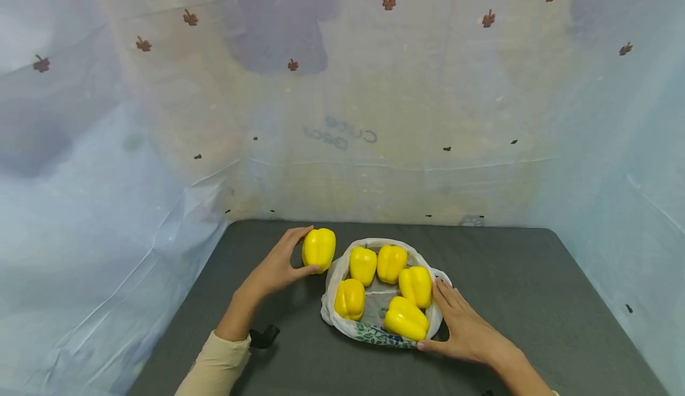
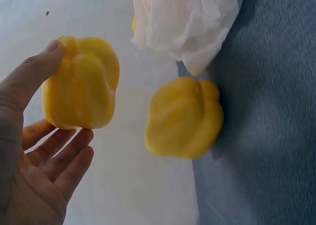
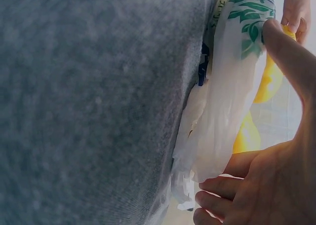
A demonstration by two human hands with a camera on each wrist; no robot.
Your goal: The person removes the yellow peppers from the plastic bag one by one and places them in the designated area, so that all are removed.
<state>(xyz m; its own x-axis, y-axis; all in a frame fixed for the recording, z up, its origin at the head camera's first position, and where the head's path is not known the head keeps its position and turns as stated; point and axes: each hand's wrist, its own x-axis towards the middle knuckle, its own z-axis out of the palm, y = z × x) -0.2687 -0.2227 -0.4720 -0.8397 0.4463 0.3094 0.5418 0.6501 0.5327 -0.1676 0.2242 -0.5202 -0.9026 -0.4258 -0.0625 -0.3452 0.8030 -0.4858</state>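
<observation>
My left hand (image 1: 275, 270) holds a yellow bell pepper (image 1: 319, 248) between thumb and fingertips, just left of a white plastic bag (image 1: 330, 307). In the left wrist view, another yellow bell pepper (image 2: 183, 119) lies on the dark surface beside the bag; the head view does not show it separately. The bag's mouth is spread wide, its side rolled low, with green leaf print at the front. Inside, several yellow bell peppers (image 1: 415, 286) sit around the edge. My right hand (image 1: 464, 328) rests against the bag's right side, fingers extended and thumb at the front rim.
A dark grey tabletop (image 1: 535, 301) lies under everything. Pale printed sheeting (image 1: 417, 99) hangs along the back and both sides. A small black object (image 1: 264, 336) shows beside my left wrist.
</observation>
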